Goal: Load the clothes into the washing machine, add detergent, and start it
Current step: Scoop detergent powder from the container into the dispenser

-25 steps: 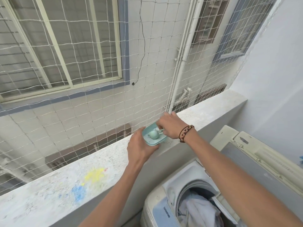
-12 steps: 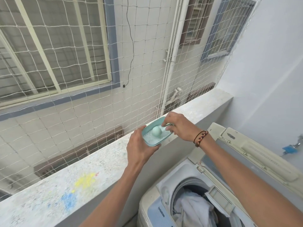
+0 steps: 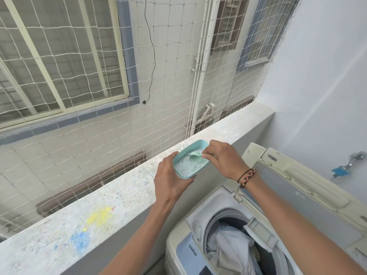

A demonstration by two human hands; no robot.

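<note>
My left hand (image 3: 170, 179) grips a teal detergent box (image 3: 185, 168) from its near side, holding it tilted just above the speckled ledge (image 3: 123, 193). White powder fills the box. My right hand (image 3: 224, 158) pinches the handle of a small teal scoop (image 3: 195, 156) whose bowl lies in the powder. Below to the right stands the top-loading washing machine (image 3: 190, 255) with its lid (image 3: 297, 187) raised. White and dark clothes (image 3: 232, 247) lie in the drum.
A rope safety net (image 3: 99, 96) runs along the ledge's far edge, with a neighbouring building's wall behind it. A blue-tipped tap (image 3: 345, 169) sticks out of the white wall at the right. Yellow and blue stains (image 3: 91, 227) mark the ledge.
The box has come off the ledge slightly toward me. The scoop has turned from bowl-up to lying on its side in the powder. The view has shifted to show more of the washer.
</note>
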